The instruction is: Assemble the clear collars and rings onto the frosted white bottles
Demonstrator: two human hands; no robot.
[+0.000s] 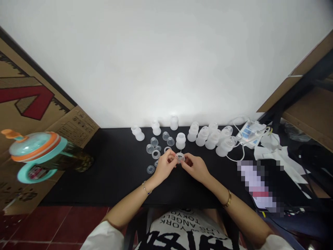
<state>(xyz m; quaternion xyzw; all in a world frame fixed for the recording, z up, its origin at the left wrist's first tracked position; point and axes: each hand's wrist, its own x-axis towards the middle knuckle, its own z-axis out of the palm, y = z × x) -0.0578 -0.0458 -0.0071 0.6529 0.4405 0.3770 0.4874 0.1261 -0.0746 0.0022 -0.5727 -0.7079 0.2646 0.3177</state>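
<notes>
Between both hands, over the black table, is a translucent bottle collar ring [180, 158]. My left hand [166, 162] pinches its left side, and my right hand [194, 166] grips the right side with thumb and fingers. Just behind the ring stands an open white baby bottle [180, 141]. Left of my left hand lie another collar ring [155, 154], a flat clear nipple [150, 169] and several clear domed caps [154, 141]. A further ring is partly hidden behind my left fingers.
Three white bottles, one of them tilted [137, 133], stand along the wall. Several capped bottles [212, 138] cluster at right, beside a power strip [251, 133] with cables and crumpled paper [282, 156]. A large tumbler [49, 156] stands left; a blurred-out device [260, 187] lies right.
</notes>
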